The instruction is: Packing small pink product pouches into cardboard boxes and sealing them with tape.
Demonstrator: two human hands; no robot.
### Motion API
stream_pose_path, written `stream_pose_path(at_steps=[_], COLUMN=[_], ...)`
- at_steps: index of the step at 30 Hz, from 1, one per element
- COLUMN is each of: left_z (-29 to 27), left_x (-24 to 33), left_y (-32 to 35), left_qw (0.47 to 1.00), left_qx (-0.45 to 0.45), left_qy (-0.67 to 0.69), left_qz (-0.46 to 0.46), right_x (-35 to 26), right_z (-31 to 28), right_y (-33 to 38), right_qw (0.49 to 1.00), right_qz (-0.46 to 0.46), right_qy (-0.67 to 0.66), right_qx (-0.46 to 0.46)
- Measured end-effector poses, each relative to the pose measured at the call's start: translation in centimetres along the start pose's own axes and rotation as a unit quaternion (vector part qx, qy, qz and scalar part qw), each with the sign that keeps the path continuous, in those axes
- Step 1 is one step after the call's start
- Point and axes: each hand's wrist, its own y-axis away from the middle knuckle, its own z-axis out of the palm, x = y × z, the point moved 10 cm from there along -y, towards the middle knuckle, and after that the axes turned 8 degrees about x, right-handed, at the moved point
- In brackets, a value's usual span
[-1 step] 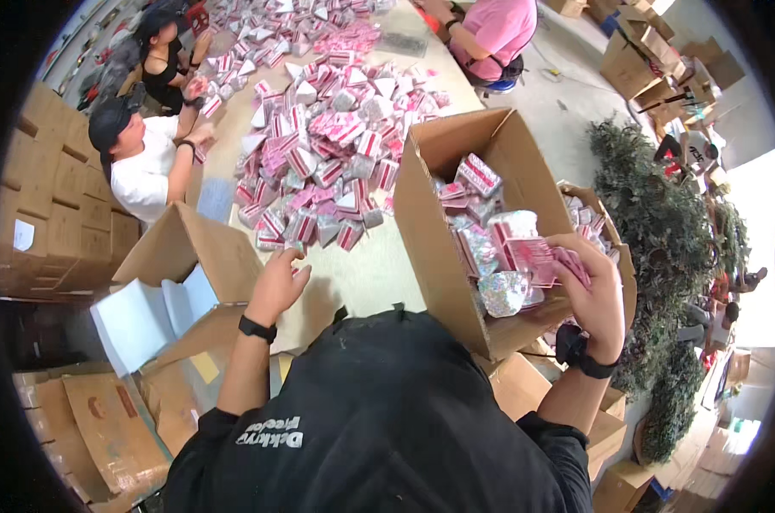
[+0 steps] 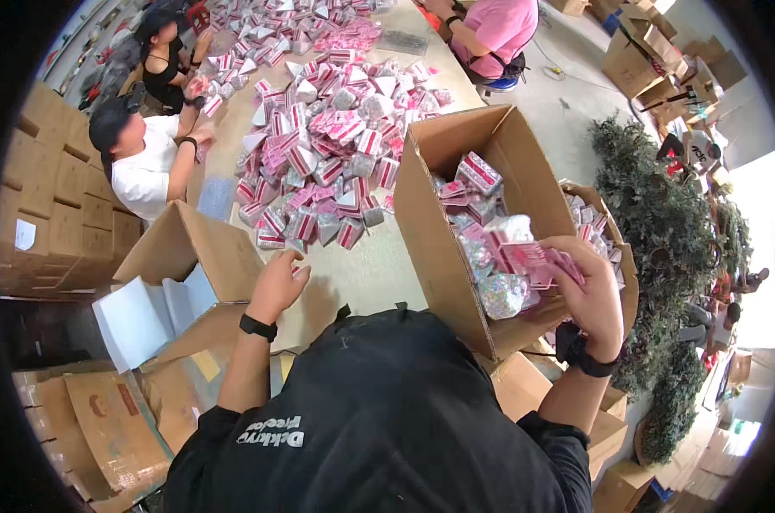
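Two hands of mine are at work over one big cardboard box [image 2: 456, 256] standing open at my right on the pale surface [image 2: 379, 269]. My right hand [image 2: 594, 295] reaches over the box's near right corner, fingers [image 2: 567, 256] clamped on a small flat pink packet [image 2: 528, 256] with a white-patterned face, held just above the box's contents. Inside lie more of the same pink-and-white striped packets, mixed with shiny silvery ones; one striped packet leans against the far wall. My left hand [image 2: 278, 282] rests at the near edge of the surface, fingers curled loosely together on a small packet [image 2: 297, 269] of the same kind, though how firmly I cannot tell. Beyond it spreads a broad heap of pink and silver wedge-shaped packets [image 2: 328, 145]. A second open carton [image 2: 187, 256] with white sheets inside sits at my left. Across the surface, two people handle packets, and another in a pink top [image 2: 499, 26] sits at the far end. Green shrubs [image 2: 661, 222] stand at the right.
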Motion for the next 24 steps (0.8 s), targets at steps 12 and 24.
stream_pose_path(at_steps=[12, 24], left_z=[4.6, 3.7], left_x=[-1.0, -3.0], left_y=[0.5, 0.6], left_qw=[0.976, 0.971], left_qx=[-0.169, -0.194], left_qy=[-0.125, -0.094], left_qz=[-0.049, -0.1], right_x=[4.6, 4.5], right_z=[0.3, -2.6], right_y=[-2.5, -4.4], right_qw=[0.997, 0.995], right_qz=[0.064, 0.061], right_qy=[-0.027, -0.005], right_qx=[-0.022, 0.078])
